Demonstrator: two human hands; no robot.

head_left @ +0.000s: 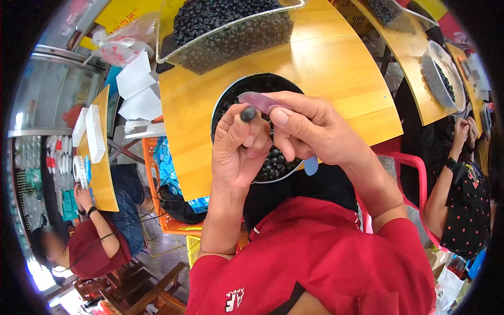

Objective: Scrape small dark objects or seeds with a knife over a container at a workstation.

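Note:
My left hand [239, 152] pinches a small dark round bead [248, 114] between thumb and fingertips. My right hand [310, 128] grips a thin purple-grey flat strip [257, 100] whose tip lies right beside the bead. Both hands hover over a round bowl [223, 100] full of small black beads, which stands on a yellow wooden table [336, 58]. A light blue tab [311, 165] shows below my right hand. My red sleeves fill the lower part of the view.
A clear tray [231, 31] heaped with black beads stands at the table's far edge. White boxes [137, 86] lie to the left. A person in red sits lower left, another person in a dotted black top at the right beside a second bowl [443, 76].

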